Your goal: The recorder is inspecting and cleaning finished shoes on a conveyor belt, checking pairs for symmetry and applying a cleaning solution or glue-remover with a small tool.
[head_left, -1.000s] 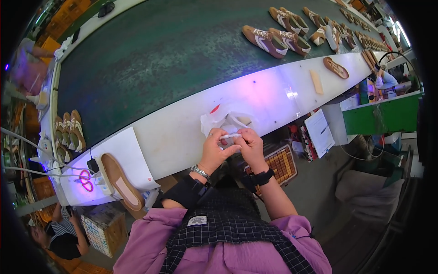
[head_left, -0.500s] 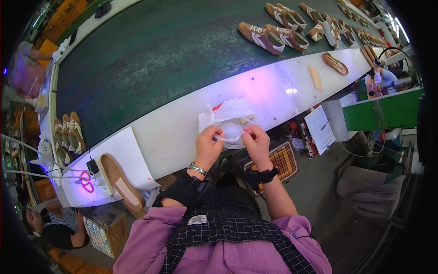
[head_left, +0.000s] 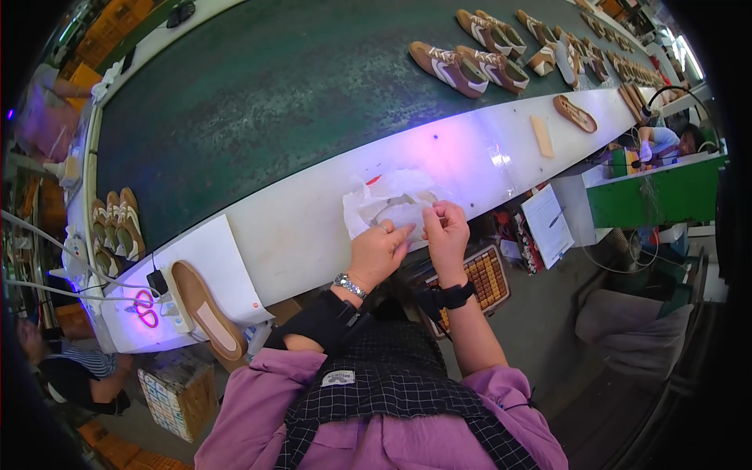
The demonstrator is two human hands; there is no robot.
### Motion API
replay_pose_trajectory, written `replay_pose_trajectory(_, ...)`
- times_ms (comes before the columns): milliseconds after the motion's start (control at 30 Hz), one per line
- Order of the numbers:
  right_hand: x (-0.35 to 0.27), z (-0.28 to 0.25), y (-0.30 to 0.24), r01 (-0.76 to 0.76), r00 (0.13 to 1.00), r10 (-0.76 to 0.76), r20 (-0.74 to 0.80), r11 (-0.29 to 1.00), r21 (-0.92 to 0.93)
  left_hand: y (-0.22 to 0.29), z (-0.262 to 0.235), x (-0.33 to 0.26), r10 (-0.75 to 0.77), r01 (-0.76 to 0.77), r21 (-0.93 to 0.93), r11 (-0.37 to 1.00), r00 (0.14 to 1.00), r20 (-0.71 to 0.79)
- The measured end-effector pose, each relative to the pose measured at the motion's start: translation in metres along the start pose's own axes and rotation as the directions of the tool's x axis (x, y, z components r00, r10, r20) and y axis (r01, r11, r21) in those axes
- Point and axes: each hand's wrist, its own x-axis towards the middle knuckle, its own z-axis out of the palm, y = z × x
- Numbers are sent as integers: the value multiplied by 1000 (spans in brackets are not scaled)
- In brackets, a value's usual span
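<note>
White plastic bag, thin and crumpled, lying on the white counter at its near edge, in front of the wearer; small red patch on its far side, mouth loosely gathered. Left hand at the bag's near left side, fingers bent, forefinger reaching toward the plastic; whether it grips, cannot tell. Right hand closed in a pinch, thumb against forefinger, on the bag's right edge. Metal-banded watch on left wrist, black band on right. Left along the counter: white sheet, brown sole with a pale inlay beside it, then a pink-looped item. Right along the counter: tan strip and, farther off, a brown shoe-shaped piece. Beyond the counter, dark green surface; brown-and-white shoes in pairs at its upper right, another cluster of shoes at lower left. Below the counter's edge, to the right: papers with a pen across them, and a beaded mat. Co-worker at lower left, partly cut by the dark rim.
</note>
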Motion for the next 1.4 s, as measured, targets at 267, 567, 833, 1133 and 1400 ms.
replay_pose_trajectory(267,-26,-3,-35,487,873,-467,144,806,-337,-20,11,-4,-218,218,24,976,976,-17)
replay_pose_trajectory(567,-15,13,-2,450,889,-322,324,488,-748,-34,22,-10,-254,253,67,965,967,6)
replay_pose_trajectory(833,-15,14,0,441,893,-250,375,652,-616,-41,22,-11,-408,404,-60,913,911,-58)
replay_pose_trajectory(1133,4,16,-3,725,681,-380,626,474,-500,-56,31,-18,-291,270,-170,948,950,-113)
replay_pose_trajectory(1400,18,24,-2,660,711,-95,697,432,-614,-52,25,-13,-289,270,-184,945,954,-84)
